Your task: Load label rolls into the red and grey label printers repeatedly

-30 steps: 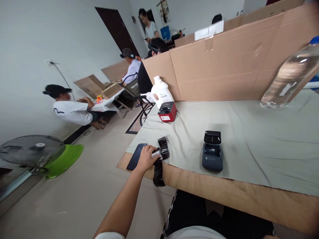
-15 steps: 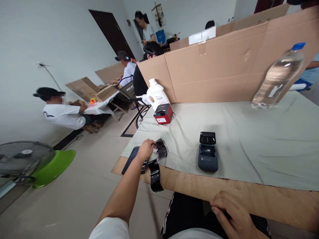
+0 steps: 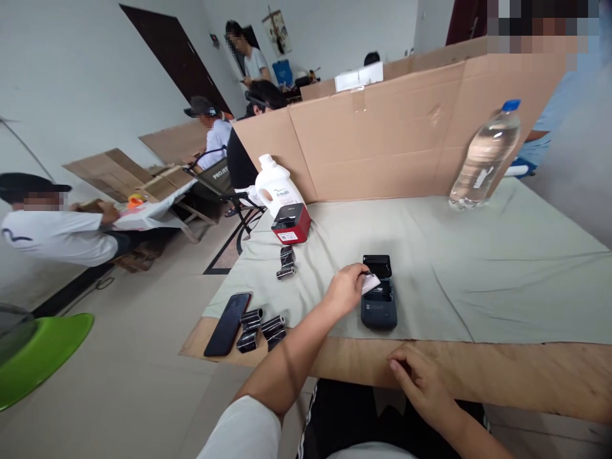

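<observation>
My left hand (image 3: 348, 288) pinches a small white paper piece (image 3: 370, 284) just above the open bay of a dark portable label printer (image 3: 378, 313). The printer's black lid (image 3: 377, 265) is flipped up at the back; whether the paper touches the bay I cannot tell. By the wooden table edge, my right hand (image 3: 423, 382) has its fingers curled towards the thumb, with nothing visible in them. Left of my forearm lie two black film rolls, one nearer the phone (image 3: 249, 330) and one partly behind my arm (image 3: 273, 330).
A phone (image 3: 227, 324) lies at the table's left corner. Farther back stand another black film roll (image 3: 287, 260), a red-and-black box (image 3: 291, 224) and a white jug (image 3: 280, 185). A cardboard partition (image 3: 373, 150) and a water bottle (image 3: 485, 159) border the back. Several people sit or stand beyond.
My left hand has moved right from the black film rolls to the printer, carrying the white paper piece. My right hand stays near the table edge. The view has shifted somewhat.
</observation>
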Motion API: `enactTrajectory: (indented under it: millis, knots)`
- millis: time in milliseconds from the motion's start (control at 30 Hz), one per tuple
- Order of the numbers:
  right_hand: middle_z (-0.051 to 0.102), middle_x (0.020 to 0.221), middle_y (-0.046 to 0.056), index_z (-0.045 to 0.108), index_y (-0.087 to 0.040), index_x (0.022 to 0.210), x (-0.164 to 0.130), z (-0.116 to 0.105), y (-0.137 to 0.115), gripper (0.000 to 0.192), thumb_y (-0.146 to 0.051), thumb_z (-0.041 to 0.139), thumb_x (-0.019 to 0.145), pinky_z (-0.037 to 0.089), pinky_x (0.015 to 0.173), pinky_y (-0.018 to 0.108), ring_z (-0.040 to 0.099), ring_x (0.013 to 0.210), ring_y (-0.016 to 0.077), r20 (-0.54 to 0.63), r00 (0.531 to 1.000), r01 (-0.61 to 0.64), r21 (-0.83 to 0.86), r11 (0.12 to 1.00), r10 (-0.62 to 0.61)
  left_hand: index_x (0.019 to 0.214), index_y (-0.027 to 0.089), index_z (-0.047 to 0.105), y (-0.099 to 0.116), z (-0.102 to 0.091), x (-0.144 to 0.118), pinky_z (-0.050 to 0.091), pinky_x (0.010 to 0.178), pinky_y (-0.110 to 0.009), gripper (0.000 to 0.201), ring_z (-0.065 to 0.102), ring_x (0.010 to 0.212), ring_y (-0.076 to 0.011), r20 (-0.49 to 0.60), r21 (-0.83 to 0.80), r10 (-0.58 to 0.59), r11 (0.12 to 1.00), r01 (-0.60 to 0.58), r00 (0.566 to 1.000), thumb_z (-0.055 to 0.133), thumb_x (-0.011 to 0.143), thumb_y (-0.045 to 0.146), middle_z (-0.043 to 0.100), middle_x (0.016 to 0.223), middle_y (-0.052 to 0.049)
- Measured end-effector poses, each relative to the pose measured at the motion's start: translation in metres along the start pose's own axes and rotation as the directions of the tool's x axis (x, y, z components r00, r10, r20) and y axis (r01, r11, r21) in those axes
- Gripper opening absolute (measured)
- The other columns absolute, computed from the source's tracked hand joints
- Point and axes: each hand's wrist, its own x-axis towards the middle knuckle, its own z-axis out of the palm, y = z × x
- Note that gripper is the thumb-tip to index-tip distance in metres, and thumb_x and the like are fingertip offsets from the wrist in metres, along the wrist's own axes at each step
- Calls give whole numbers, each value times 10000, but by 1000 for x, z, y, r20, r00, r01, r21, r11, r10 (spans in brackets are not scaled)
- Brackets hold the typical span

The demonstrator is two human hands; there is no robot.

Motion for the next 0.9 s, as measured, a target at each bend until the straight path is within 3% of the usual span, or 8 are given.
enactTrajectory:
  millis: [300,467,600,767,900]
  knots:
    - [592,745,21,589,-206,829,3,-4,10,224,-319,430,940,452,653,285,573,707,160,-44,997,-57,14,998,57,1001,163,621,11,28,-7,500,863,-332,248,603,959,-196,95,46,160,985,-165,983,434,864,74,662,983,-83]
    - [596,750,27,595,-205,823,5,-5,10,256,-350,421,943,456,659,293,575,715,165,-44,995,-88,3,996,88,997,172,622,6,37,-19,497,864,-338,204,589,961,-203,178,83,164,980,-180,970,504,848,99,653,983,-73]
    - [600,754,29,593,-206,819,7,-8,11,274,-378,418,941,463,669,297,578,723,167,-48,992,-116,12,993,116,1008,184,607,2,40,-23,488,857,-341,238,553,981,-214,158,144,144,975,-167,977,597,787,97,629,998,-64]
    - [602,746,29,595,-202,804,10,-7,11,305,-403,410,941,466,663,292,580,720,165,-50,990,-130,9,991,131,895,181,607,0,48,-15,465,830,-326,182,528,933,-207,124,258,158,948,-185,980,529,791,53,618,946,-63]
    - [604,743,26,598,-198,798,8,-4,12,307,-400,415,938,467,657,292,583,713,164,-46,990,-132,3,991,132,814,182,587,-2,55,-4,443,823,-339,138,541,887,-216,134,308,81,944,-119,988,545,764,60,647,873,-54]
